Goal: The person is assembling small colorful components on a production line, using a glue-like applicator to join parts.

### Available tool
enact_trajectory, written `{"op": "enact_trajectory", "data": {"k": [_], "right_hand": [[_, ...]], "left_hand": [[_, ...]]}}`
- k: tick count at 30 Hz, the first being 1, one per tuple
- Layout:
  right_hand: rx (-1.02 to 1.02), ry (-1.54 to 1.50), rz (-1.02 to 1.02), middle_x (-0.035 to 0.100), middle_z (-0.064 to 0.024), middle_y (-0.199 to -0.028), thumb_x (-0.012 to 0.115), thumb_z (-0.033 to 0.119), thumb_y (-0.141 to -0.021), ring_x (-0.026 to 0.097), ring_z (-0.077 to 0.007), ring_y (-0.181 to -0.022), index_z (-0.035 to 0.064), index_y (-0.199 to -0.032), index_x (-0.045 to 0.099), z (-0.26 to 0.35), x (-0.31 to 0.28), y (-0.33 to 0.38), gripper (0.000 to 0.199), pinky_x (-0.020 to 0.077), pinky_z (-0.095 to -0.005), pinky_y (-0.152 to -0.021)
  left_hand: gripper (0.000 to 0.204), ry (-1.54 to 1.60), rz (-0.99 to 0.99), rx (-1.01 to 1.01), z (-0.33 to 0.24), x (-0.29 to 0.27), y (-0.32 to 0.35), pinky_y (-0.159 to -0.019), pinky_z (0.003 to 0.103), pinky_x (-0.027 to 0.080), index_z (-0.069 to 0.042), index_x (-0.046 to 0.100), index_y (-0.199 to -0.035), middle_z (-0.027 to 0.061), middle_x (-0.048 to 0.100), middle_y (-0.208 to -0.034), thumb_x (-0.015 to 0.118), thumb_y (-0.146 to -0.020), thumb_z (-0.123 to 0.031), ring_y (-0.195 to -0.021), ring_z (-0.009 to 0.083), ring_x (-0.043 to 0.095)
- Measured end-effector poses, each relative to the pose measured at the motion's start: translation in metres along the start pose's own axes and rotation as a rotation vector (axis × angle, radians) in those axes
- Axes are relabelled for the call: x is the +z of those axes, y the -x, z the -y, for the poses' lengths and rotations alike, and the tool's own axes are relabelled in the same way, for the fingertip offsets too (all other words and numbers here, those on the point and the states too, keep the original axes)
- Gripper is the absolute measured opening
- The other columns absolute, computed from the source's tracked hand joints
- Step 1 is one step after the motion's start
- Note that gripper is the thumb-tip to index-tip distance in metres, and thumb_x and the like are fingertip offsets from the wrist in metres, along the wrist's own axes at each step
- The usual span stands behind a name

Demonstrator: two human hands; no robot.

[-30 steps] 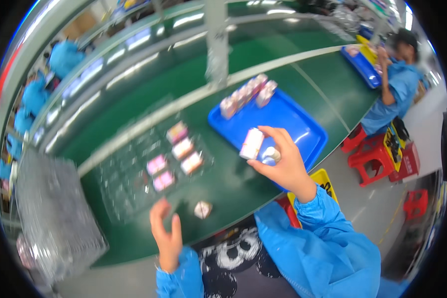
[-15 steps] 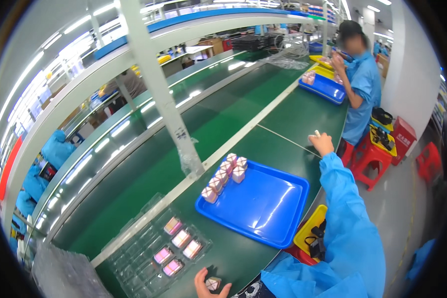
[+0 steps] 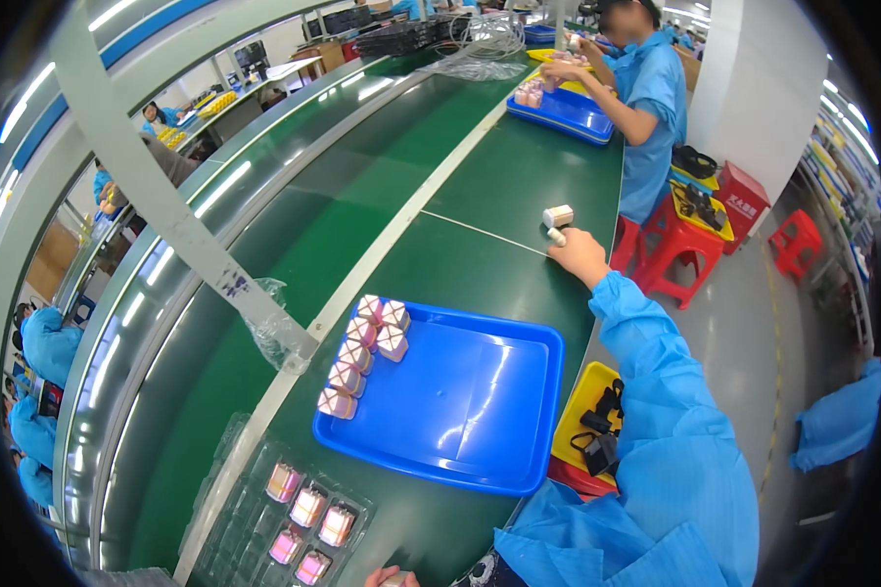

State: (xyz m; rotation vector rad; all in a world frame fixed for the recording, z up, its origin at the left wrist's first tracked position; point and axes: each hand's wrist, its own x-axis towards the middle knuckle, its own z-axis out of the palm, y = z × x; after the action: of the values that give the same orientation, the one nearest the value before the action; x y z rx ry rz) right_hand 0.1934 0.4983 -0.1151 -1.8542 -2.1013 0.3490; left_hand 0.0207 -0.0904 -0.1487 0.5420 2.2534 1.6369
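Observation:
My right hand (image 3: 580, 257) is stretched out over the green table, fingers partly spread, with a white cover on one fingertip. Just beyond that fingertip is a small white-and-pink block (image 3: 558, 216); the hand does not enclose it. At the lower edge my left hand (image 3: 380, 577), mostly cut off, has its fingers around a similar pale block (image 3: 396, 579). Between the hands sits a blue tray (image 3: 460, 452), with several blocks marked with crossed lines (image 3: 346, 377) along its left side. Several pink-and-white blocks (image 3: 308, 506) fill pockets of a clear plastic tray (image 3: 240, 538).
A metal post (image 3: 166, 186) rises beside the pale rail left of the blue tray. A yellow tray with black items (image 3: 573, 430) is by my right arm. Farther off, a co-worker in blue (image 3: 656, 98) handles blocks over another blue tray (image 3: 563, 115). Red stools (image 3: 680, 259) stand right.
The view has shifted, so the table things sit farther left. A block now shows beyond my right fingertip. My left hand is lower in view, with its fingers closed around its block.

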Motion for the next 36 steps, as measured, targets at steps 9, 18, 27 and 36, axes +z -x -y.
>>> {"op": "enact_trajectory", "data": {"k": [9, 18, 27, 36], "right_hand": [[-0.097, 0.066, -0.209, 0.062, -0.0126, -0.114, 0.062, 0.024, -0.076, 0.062, -0.0317, -0.100, 0.0151, -0.108, 0.066, -0.004, 0.020, -0.115, 0.034, 0.0497, -0.0442, -0.083], [-0.107, 0.304, -0.532, 0.053, -0.0077, -0.107, 0.066, 0.025, -0.075, 0.061, -0.0282, -0.097, 0.0139, -0.100, 0.061, -0.033, 0.022, -0.120, 0.028, 0.0466, -0.0450, -0.080], [0.155, 0.315, -0.630, 0.051, -0.0172, -0.105, 0.065, 0.032, -0.071, 0.062, -0.0349, -0.083, 0.0065, -0.101, 0.056, -0.075, 0.015, -0.107, 0.040, 0.0513, -0.0446, -0.071], [0.028, 0.297, -0.584, 0.051, -0.0151, -0.103, 0.063, 0.035, -0.075, 0.064, -0.0355, -0.076, 0.0076, -0.097, 0.055, -0.081, 0.022, -0.102, 0.036, 0.0525, -0.0474, -0.063]], "left_hand": [[0.039, 0.075, -0.092, -0.133, -0.013, 0.004, 0.002, -0.063, 0.024, 0.050, -0.002, 0.055, -0.115, 0.0101, 0.067, -0.092, 0.071, -0.079, 0.003, -0.067, 0.0111, 0.060], [0.033, -0.003, -0.170, 0.148, -0.011, 0.016, -0.002, -0.066, 0.023, 0.048, 0.002, 0.058, -0.108, 0.0108, 0.067, -0.085, 0.069, -0.078, 0.007, -0.066, 0.0094, 0.058], [0.029, -0.140, -0.078, 0.241, 0.009, 0.000, -0.005, -0.065, 0.023, 0.049, 0.000, 0.059, -0.106, 0.0118, 0.067, -0.082, 0.069, -0.079, 0.005, -0.067, 0.0108, 0.060], [0.029, -0.078, -0.073, 0.250, 0.010, 0.002, -0.005, -0.069, 0.025, 0.052, 0.000, 0.057, -0.108, 0.0139, 0.068, -0.088, 0.067, -0.081, 0.004, -0.073, 0.0149, 0.064]]}}
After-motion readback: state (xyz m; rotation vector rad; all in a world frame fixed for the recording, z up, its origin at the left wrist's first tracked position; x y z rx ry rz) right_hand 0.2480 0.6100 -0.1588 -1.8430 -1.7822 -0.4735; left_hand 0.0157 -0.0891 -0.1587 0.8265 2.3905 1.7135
